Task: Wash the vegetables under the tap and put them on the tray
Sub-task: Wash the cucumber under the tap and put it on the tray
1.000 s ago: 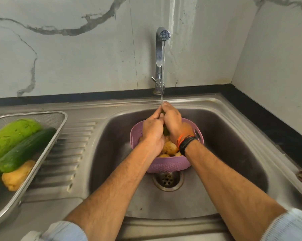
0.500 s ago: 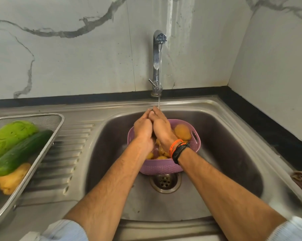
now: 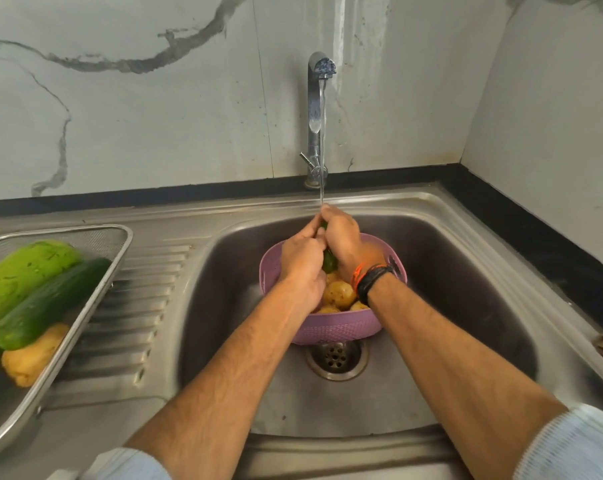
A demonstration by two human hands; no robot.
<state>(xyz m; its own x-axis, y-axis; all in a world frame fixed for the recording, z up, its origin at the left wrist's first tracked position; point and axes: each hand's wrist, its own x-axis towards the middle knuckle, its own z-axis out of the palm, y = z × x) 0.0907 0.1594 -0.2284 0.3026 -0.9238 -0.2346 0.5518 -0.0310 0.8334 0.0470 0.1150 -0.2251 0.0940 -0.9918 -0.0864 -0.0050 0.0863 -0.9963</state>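
My left hand (image 3: 302, 263) and right hand (image 3: 343, 242) are both closed around one green vegetable (image 3: 329, 261), directly under the tap (image 3: 315, 116) stream, above the colander (image 3: 331, 327). Its long axis runs toward the tap; only a sliver shows between my palms, kind unclear. Potatoes (image 3: 338, 294) lie below. The tray (image 3: 85, 306), left, is cut off.

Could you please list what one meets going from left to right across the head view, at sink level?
Metal mesh tray holding a light green gourd, dark green cucumber and yellow potato → ribbed steel draining board → purple plastic colander → black countertop edge.
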